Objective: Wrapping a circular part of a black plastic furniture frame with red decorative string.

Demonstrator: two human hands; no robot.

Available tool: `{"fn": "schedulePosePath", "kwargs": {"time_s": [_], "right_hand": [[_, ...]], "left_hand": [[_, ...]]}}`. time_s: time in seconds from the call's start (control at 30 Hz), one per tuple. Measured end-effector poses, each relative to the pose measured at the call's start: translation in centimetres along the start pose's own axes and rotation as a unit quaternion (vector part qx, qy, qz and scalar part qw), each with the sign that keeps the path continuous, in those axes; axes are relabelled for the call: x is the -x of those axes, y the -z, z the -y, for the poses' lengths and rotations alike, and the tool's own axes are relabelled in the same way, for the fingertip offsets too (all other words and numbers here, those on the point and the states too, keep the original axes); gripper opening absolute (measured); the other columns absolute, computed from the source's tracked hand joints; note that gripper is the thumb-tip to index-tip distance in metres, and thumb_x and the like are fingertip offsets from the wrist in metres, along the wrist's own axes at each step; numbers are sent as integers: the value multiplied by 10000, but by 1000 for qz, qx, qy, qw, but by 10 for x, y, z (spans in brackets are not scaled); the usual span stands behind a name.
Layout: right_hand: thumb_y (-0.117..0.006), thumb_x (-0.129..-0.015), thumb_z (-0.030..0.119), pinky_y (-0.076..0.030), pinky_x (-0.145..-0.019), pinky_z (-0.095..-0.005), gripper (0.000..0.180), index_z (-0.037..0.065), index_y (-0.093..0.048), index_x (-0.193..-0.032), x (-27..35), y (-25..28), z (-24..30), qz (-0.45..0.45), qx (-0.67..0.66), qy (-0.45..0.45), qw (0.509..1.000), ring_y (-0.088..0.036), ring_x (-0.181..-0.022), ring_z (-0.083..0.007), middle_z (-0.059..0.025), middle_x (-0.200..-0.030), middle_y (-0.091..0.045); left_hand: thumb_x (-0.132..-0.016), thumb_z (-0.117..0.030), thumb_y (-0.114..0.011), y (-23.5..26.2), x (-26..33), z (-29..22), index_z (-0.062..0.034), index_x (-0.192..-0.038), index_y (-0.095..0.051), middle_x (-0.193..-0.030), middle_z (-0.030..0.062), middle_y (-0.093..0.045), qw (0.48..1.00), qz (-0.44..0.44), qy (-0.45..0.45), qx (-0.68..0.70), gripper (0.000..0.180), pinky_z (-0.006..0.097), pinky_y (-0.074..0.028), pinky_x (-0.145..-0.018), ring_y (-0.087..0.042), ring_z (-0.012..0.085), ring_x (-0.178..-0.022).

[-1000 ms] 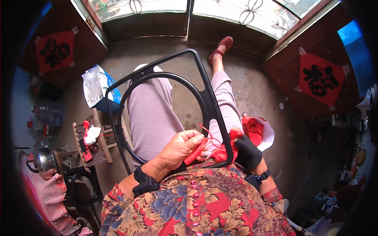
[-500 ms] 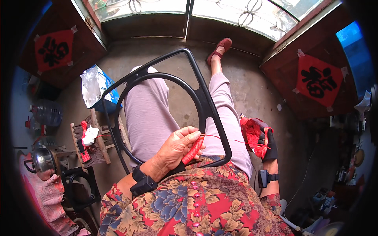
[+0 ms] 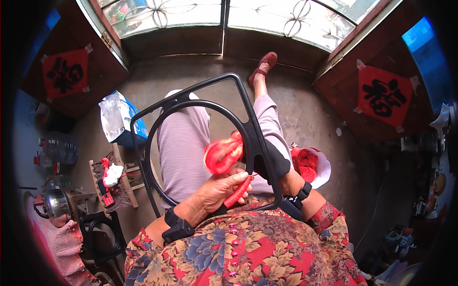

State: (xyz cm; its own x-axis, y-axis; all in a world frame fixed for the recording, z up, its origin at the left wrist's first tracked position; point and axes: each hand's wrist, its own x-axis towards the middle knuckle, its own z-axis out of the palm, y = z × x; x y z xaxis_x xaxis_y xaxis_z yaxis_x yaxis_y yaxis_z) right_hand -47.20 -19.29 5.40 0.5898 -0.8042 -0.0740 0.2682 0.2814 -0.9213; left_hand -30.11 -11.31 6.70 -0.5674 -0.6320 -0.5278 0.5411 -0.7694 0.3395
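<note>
A black square frame with a round ring inside it (image 3: 205, 102) rests across my lap. My left hand (image 3: 217, 191) is closed on the lower right of the ring, thumb and fingers pinching the end of a tight red cord wrapping (image 3: 237, 192). My right hand (image 3: 273, 164), in a black glove, reaches under the frame's right side. A blurred bundle of red cord (image 3: 223, 153) shows inside the ring at its fingers, which are partly hidden by the ring and the bundle.
By my right leg sits a bag of red cord (image 3: 305, 164). To the left are a small wooden stool (image 3: 125, 183) with red and white items, a blue and white box (image 3: 128, 119), a metal pot (image 3: 57, 204) and another black frame (image 3: 101, 238). Glazed doors (image 3: 191, 40) stand ahead.
My right hand has swung left from beside the cord bag to beneath the frame, bringing the red bundle inside the ring. My left hand keeps its grip on the wrapped part.
</note>
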Motion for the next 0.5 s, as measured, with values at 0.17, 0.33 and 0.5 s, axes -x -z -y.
{"fn": "schedulePosePath", "kwargs": {"time_s": [0.17, 0.33, 0.5], "right_hand": [[-465, -917, 385, -512, -831, -334, 546, -5, -369, -1287, -6, -15, 30, 84, -384, -206, 896, -592, -957, -252, -177, -1157, -538], [-646, -784, 197, -449, -859, -282, 575, -8, -398, -1261, 3, -17, 49, 46, -25, -179, 982, -582, -930, -157, -119, -1090, -566], [-648, -769, 138, -449, -784, -241, 420, -7, -521, -1143, 50, -11, 46, -8, 152, -280, 948, -545, -867, -90, -28, -976, -585]], "left_hand": [[-888, -178, -569, 5, 1, 4, 5, -1057, -543, -852, 111, -629, 999, 9, -52, 9, 251, 262, -556, -570, -634, 163, -674], [-907, -165, -532, 6, -1, 5, -13, -1037, -546, -822, 78, -620, 997, -14, -73, -9, 200, 260, -537, -557, -630, 170, -678], [-916, -175, -521, -1, 3, 1, -25, -972, -537, -816, 88, -621, 997, -3, -74, -21, 161, 247, -533, -560, -622, 141, -647]]}}
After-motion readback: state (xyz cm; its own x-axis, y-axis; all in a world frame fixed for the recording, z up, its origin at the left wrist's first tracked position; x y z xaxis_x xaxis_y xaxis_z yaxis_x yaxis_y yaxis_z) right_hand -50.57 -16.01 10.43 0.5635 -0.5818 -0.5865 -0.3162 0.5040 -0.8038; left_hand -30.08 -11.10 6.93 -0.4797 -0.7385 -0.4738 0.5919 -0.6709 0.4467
